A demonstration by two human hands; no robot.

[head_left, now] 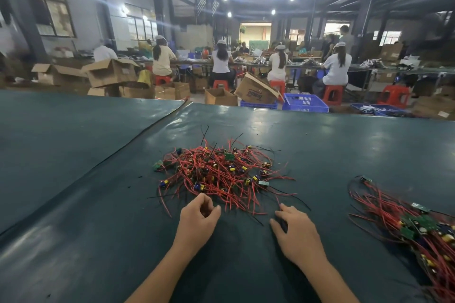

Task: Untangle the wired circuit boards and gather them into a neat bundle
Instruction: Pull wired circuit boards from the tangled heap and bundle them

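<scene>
**Desk:** Head view: what is shown on the table (98, 204)?

**Caption:** A tangled heap of wired circuit boards (221, 174) is seen mid-table on a dark green, faintly glossy covering, at twelve o'clock from both hands. A second lot, the laid-out bundle (418, 224), is spread at four o'clock from the heap, with its wires running roughly one way.

**Desk:** And the hands?

**Caption:** The left hand (197, 216) is held at the heap's six o'clock edge, with fingers curled and thumb close to forefinger. Whether a wire is caught in that grip cannot be told. The right hand (298, 233) is rested on the table at the heap's five o'clock. Its fingers are spread and bent, its grip is open, and nothing is held. Wire ends lie just beside its fingertips.

**Desk:** How is the material expected to handle?

**Caption:** It is judged light. The thin red and black leads look limp yet springy, and snagging is likely. The small green boards (229, 157) are rigid and studded with stubby blue and yellow parts, and their solder joints are probably easily strained. A board's edges are thought the safer hold, so that leads can be drawn out rather than yanked.

**Desk:** Background?

**Caption:** Cardboard boxes (110, 72), blue crates (305, 103) and red stools (332, 93) are seen at twelve o'clock, with seated workers (221, 59) beyond.
</scene>
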